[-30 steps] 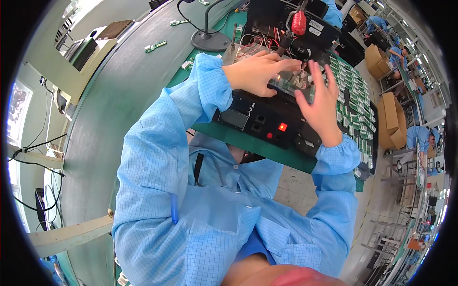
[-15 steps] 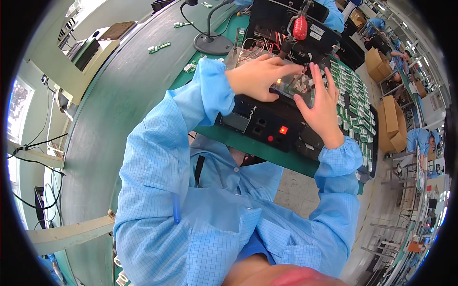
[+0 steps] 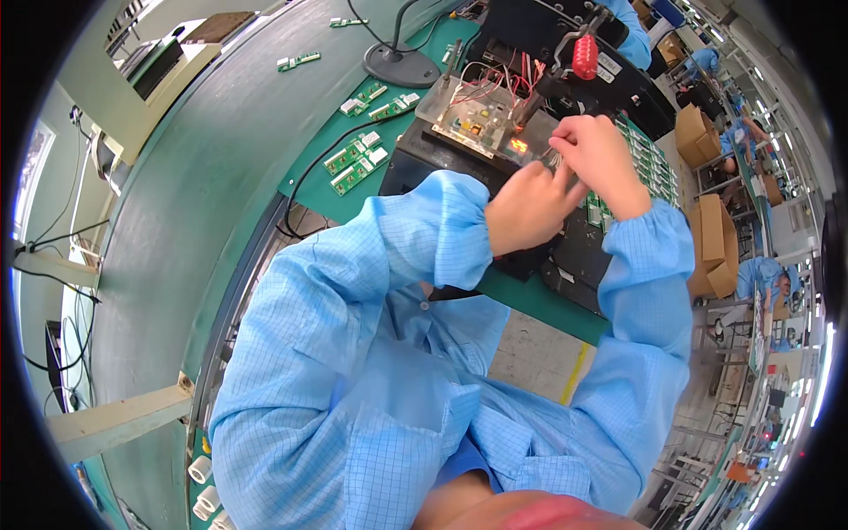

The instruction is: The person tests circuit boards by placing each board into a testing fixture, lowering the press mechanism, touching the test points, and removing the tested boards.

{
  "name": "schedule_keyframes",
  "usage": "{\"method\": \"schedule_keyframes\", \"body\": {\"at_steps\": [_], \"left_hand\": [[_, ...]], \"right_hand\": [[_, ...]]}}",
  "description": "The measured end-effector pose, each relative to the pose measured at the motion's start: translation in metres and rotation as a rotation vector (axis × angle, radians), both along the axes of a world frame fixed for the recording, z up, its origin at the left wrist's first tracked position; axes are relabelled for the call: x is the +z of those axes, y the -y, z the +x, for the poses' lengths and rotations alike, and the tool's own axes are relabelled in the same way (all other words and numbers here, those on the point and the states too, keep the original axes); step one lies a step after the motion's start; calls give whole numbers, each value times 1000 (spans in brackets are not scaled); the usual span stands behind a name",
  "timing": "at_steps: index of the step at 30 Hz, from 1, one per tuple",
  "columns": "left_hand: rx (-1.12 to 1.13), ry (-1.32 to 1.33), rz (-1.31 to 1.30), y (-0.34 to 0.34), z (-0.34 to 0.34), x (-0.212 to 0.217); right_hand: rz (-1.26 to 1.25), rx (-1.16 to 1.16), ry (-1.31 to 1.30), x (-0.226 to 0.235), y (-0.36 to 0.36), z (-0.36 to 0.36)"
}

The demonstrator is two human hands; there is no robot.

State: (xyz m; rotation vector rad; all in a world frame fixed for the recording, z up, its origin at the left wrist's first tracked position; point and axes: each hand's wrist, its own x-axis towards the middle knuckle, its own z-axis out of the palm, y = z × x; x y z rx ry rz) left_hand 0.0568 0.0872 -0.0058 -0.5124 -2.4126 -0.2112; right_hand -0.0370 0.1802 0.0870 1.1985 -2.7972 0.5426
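Observation:
My left hand (image 3: 528, 210) and my right hand (image 3: 604, 163) meet at the right end of a black test fixture (image 3: 424, 163). Fingertips of both are pinched together around something thin, perhaps wire ends, mostly hidden by the fingers. Left of them, a circuit board (image 3: 477, 126) with yellow and dark parts lies on the fixture's clear top plate, with red and white wires (image 3: 481, 84) behind it. A small display (image 3: 518, 144) glows orange beside the board. Above my hands stands a toggle clamp with a red handle (image 3: 585, 57).
Several green circuit boards (image 3: 358, 163) lie on the green mat left of the fixture, and rows of more boards (image 3: 649, 163) fill the right side. A round black stand base (image 3: 402, 66) is at the back. Behind the fixture is a black case (image 3: 521, 35); cardboard boxes (image 3: 714, 247) stand farther right.
Both hands, spread over the fixture before, have come together at its right end with fingers pinched. The board on the fixture now shows. The whole view has shifted a little.

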Motion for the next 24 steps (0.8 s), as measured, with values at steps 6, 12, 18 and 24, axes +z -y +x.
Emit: {"method": "schedule_keyframes", "body": {"at_steps": [6, 12, 18, 24], "left_hand": [[103, -56, 165, -35, -9, -22], [230, -308, 504, -64, -47, -40], [178, -392, 559, -59, -61, -54], [187, -179, 656, -45, -61, -53]], "right_hand": [[104, 395, -291, -1, -15, -41], [-32, 361, -5, -35, -29, -93], [55, 283, 79, -35, -21, -105], [310, 171, -93, 13, -3, -30]]}}
